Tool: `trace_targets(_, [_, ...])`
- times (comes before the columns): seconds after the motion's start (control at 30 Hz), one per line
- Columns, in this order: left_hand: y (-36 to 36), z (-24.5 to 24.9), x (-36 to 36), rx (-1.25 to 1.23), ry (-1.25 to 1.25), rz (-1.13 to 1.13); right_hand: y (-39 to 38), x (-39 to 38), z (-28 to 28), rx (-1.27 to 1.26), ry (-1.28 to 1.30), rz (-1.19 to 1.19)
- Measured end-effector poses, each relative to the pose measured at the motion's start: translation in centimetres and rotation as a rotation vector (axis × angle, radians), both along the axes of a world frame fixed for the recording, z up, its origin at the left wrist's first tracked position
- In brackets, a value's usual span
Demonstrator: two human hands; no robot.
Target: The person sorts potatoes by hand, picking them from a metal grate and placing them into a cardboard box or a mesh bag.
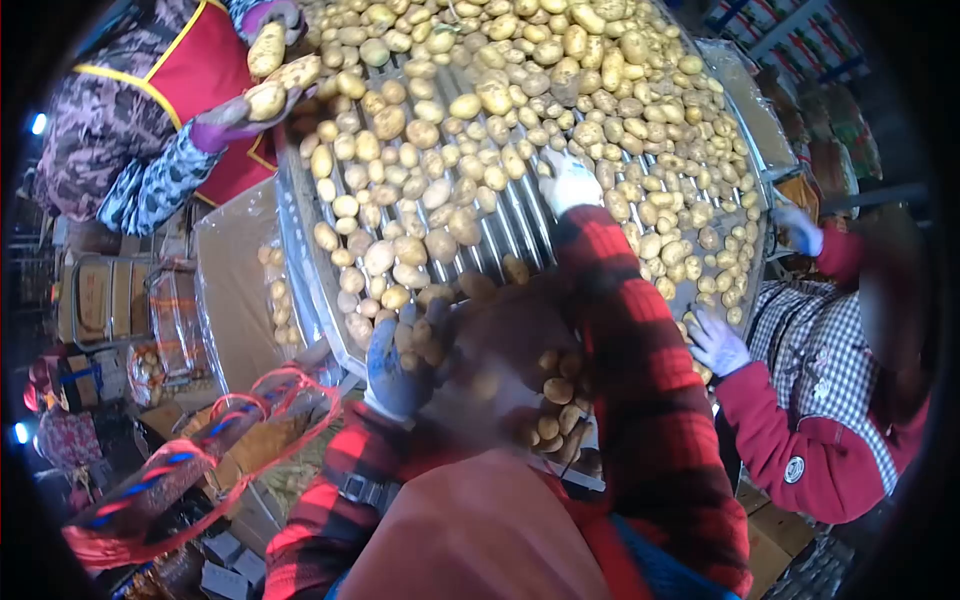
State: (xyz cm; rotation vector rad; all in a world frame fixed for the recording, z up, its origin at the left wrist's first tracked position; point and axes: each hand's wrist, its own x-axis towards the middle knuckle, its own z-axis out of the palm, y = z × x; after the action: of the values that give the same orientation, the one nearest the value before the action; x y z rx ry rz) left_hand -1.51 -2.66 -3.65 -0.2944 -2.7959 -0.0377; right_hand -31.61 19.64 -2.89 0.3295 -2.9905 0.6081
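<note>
My left hand (392,375), in a blue and grey glove, is at the near edge of the roller table (515,225). Its fingers curl around a few potatoes (424,342), partly blurred and in shadow. My right hand (572,182), in a white glove, reaches out over the metal rollers with its fingers apart. It touches or nearly touches the potatoes (515,160) around it, and I see nothing held in it. Loose potatoes (640,110) spread thickly over the far and right parts of the table.
At the upper left, a co-worker's gloved hand (235,120) holds potatoes. Another co-worker's gloved hand (718,342) rests by the right edge. More potatoes (560,400) lie below the near edge. Red rope wraps a pole (185,470) at left, near a cardboard box (235,290).
</note>
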Motion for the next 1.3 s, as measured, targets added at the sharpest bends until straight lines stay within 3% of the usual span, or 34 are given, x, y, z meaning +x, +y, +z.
trace_targets(0.03, [0.1, 0.3, -0.2, -0.035, 0.040, -0.007, -0.2, 2.0, 1.6, -0.007, -0.172, -0.087])
trace_targets(0.1, [0.1, 0.0, -0.8, -0.108, 0.170, 0.014, -0.3, 7.3, 2.6, -0.283, -0.133, -0.045])
trace_targets(0.17, [0.3, 0.0, -1.4, -0.084, 0.194, 0.010, -0.2, 12.5, 3.1, -0.442, -0.238, 0.199])
trace_targets(0.2, [0.7, 1.9, -2.3, 0.121, -0.210, 0.005, -0.6, 16.1, 3.6, -0.547, -0.294, 0.366])
trace_targets(0.23, [0.7, 1.8, -2.3, 0.121, -0.206, -0.006, -1.4, 19.6, 4.3, -0.651, -0.342, 0.530])
trace_targets(0.3, [0.8, 0.9, -2.0, 0.169, -0.212, -0.044, -3.9, 24.3, 5.9, -1.022, -0.819, 0.271])
trace_targets(0.33, [0.6, -2.7, -1.7, 0.152, 0.106, -0.146, -4.7, 26.5, 5.6, -0.772, -0.410, 0.426])
trace_targets(0.37, [1.2, -4.0, -1.5, 0.213, 0.144, -0.162, -5.6, 27.9, 5.5, -0.498, -0.011, 0.557])
trace_targets(0.4, [2.3, -8.0, -0.9, 1.183, -0.081, -0.054, -6.7, 28.4, 6.2, -0.108, -0.158, 0.467])
trace_targets(0.43, [3.0, -8.5, -0.6, 2.138, -0.341, 0.082, -7.0, 29.1, 6.3, -0.105, -0.147, 0.473])
trace_targets(0.47, [2.8, -8.8, 0.0, 2.138, -0.323, 0.073, -7.1, 30.1, 5.9, -0.288, -0.081, 0.441])
trace_targets(0.5, [2.3, -5.6, 0.6, 1.944, -0.295, -0.094, -7.4, 30.7, 6.7, -0.472, -0.017, 0.410])
trace_targets(0.53, [1.4, -2.3, 1.5, 1.742, -0.263, -0.245, -6.5, 31.3, 8.0, -0.467, 0.125, 0.518])
trace_targets(0.57, [0.2, 0.0, 3.0, 1.608, -0.369, -0.159, -6.2, 32.0, 9.0, -0.612, -0.333, 0.301])
trace_targets(0.63, [-1.6, -0.2, 5.5, 2.322, -0.655, -0.088, -5.9, 32.7, 14.6, -0.950, -0.818, 0.145])
trace_targets(0.67, [-2.4, 0.2, 7.1, 2.335, -0.597, -0.081, -5.3, 32.5, 14.0, -0.995, -0.905, 0.170])
trace_targets(0.73, [-4.6, 1.0, 10.2, 3.264, -0.762, -0.410, -6.0, 32.8, 14.2, -1.085, -1.126, 0.213])
trace_targets(0.77, [-6.6, 1.3, 11.6, 3.274, -0.636, -0.433, -7.0, 33.4, 15.1, -1.124, -1.266, 0.217])
trace_targets(0.83, [-10.2, 1.1, 15.7, 3.337, -0.733, -0.123, -9.2, 33.6, 13.4, -1.090, -1.414, 0.308])
trace_targets(0.87, [-11.9, 1.8, 18.1, 3.367, -0.603, -0.124, -11.7, 34.3, 14.0, -1.065, -1.457, 0.260])
trace_targets(0.9, [-13.5, 3.3, 20.5, 3.442, -0.342, -0.027, -14.1, 35.0, 14.1, -1.038, -1.494, 0.205])
trace_targets(0.97, [-15.9, 5.1, 25.6, 3.542, 0.173, 0.187, -18.5, 35.0, 12.5, -0.841, -1.613, 0.498])
trace_targets(1.03, [-18.6, 0.3, 31.0, 3.005, 0.525, 0.002, -23.0, 36.3, 11.0, -0.758, -1.702, 0.763])
trace_targets(1.1, [-22.4, 2.6, 35.8, 2.955, 0.665, -0.254, -28.1, 38.8, 9.4, -0.667, -1.853, 0.879])
trace_targets(1.17, [-24.9, 2.3, 39.6, 3.068, 0.933, -0.487, -31.4, 43.5, 9.0, -0.672, -1.819, 0.887])
trace_targets(1.23, [-26.7, -0.5, 44.3, 2.457, 0.844, -0.139, -34.7, 47.4, 5.3, -0.433, -1.991, 0.640])
trace_targets(1.27, [-27.1, -0.2, 45.3, 2.470, 0.836, -0.149, -36.0, 49.1, 5.4, -0.282, -1.686, 0.844])
trace_targets(1.3, [-27.5, 0.5, 46.1, 2.646, 1.019, -0.036, -36.8, 50.0, 5.5, -0.133, -1.362, 1.010])
